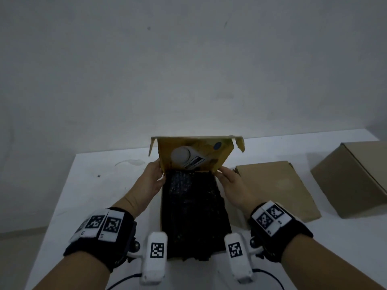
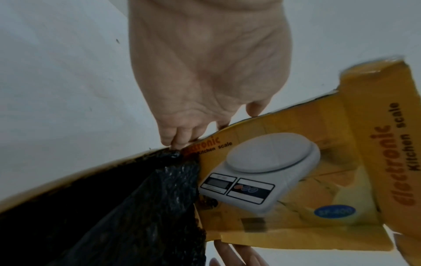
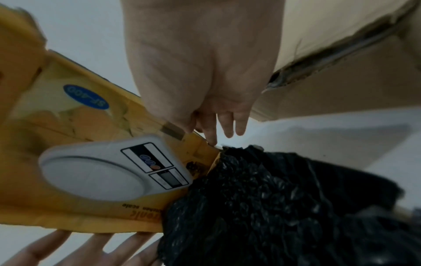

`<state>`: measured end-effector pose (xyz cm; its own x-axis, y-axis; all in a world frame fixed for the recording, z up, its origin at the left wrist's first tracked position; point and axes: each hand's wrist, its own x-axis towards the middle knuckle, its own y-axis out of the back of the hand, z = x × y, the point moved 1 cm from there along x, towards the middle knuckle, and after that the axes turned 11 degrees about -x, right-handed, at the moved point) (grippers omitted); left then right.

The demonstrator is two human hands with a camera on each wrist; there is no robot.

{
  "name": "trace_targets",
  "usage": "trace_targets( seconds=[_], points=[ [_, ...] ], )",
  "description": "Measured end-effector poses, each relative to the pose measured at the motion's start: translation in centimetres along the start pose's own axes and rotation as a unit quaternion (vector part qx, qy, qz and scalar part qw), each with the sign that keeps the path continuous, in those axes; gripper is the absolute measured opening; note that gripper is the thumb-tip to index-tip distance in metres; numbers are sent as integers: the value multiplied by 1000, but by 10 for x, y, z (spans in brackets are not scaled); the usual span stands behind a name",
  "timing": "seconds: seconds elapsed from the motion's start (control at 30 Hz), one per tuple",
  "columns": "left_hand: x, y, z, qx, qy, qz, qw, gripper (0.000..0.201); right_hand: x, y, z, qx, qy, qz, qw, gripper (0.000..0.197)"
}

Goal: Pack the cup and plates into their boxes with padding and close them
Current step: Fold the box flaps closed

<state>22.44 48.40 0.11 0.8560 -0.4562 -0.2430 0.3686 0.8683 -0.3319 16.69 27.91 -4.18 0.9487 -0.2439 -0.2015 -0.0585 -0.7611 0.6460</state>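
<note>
A yellow kitchen-scale box stands on the white table (image 1: 94, 195), its printed lid (image 1: 194, 153) raised upright at the far end. Black bubble-wrap padding (image 1: 192, 206) fills the box and covers whatever lies beneath it. My left hand (image 1: 154, 176) touches the lid's left edge near the hinge, fingers straight behind the lid (image 2: 296, 162). My right hand (image 1: 225, 176) touches the lid's right edge the same way, its fingertips (image 3: 212, 140) at the corner where the lid (image 3: 79, 126) meets the padding (image 3: 273, 198). No cup or plate shows.
A flat brown cardboard box (image 1: 276, 189), shut, lies just right of my right hand. A taller brown box (image 1: 356, 178) sits at the far right. A bare wall rises behind the table's far edge. Bare table lies left of the yellow box.
</note>
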Motion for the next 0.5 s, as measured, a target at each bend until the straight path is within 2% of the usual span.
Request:
trace_targets(
  seconds=[0.1,0.2,0.23,0.27,0.3,0.37,0.4,0.47,0.5],
  points=[
    [2,-1,5,8,14,-7,1000,31,3,-1,1,-8,-6,-15,1000,33],
    [1,4,0,-5,30,31,999,25,-6,3,-3,9,-16,-20,1000,34],
    [-4,8,-4,26,27,17,999,22,-11,4,-4,26,-21,-23,999,40],
    [-5,12,-8,81,20,12,996,32,-16,5,-3,58,-34,-36,997,44],
    [-12,14,-9,98,52,20,994,43,-21,5,-1,92,-54,-59,992,39],
    [-7,21,-16,109,92,4,990,45,-26,5,4,144,-82,-66,984,31],
    [-4,26,-18,119,109,0,987,58,-27,5,7,140,-89,-58,985,31],
    [1,52,-37,139,93,-23,986,103,-31,4,13,118,-100,-46,987,32],
    [-4,56,-39,150,82,-24,985,103,-36,6,14,127,-116,-49,984,31]
  ],
)
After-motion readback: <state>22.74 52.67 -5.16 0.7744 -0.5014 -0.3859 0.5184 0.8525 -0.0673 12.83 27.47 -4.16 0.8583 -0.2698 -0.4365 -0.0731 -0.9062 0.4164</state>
